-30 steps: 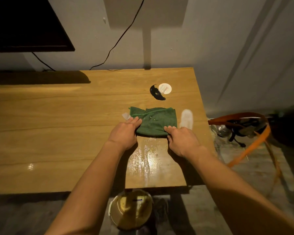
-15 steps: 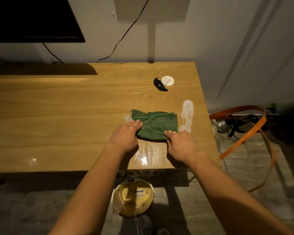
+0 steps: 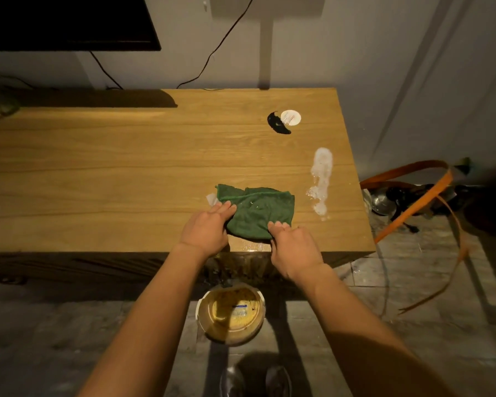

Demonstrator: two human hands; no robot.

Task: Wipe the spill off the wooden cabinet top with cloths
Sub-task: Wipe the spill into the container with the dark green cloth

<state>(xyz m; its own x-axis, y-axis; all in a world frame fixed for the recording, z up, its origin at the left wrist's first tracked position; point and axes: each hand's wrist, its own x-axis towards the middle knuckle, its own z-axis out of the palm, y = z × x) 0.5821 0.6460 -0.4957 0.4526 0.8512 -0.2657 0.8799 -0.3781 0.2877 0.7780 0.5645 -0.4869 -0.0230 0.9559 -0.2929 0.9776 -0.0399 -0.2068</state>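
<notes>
A green cloth (image 3: pixel 258 213) lies crumpled on the wooden surface (image 3: pixel 98 181), close to its near edge and toward the right end. The left hand (image 3: pixel 205 229) rests on the cloth's left side, its fingers (image 3: pixel 225 209) straight and pressed flat on the fabric. The right hand (image 3: pixel 294 246) sits at the cloth's near right corner, fingers (image 3: pixel 277 225) only slightly bent, tips down on the fabric; both thumbs are hidden, so I cannot tell whether either pinches the cloth. A wet sheen (image 3: pixel 252 247) shows between the hands at the edge. A white foamy spill (image 3: pixel 321 179) streaks the wood just right of the cloth, apart from it. Farther back lie a black blot (image 3: pixel 278 124) and a white disc (image 3: pixel 290 118), touching. On the floor below the hands stands a bucket (image 3: pixel 231 313) of yellowish liquid. An orange strap (image 3: pixel 413 213) loops at the right.
</notes>
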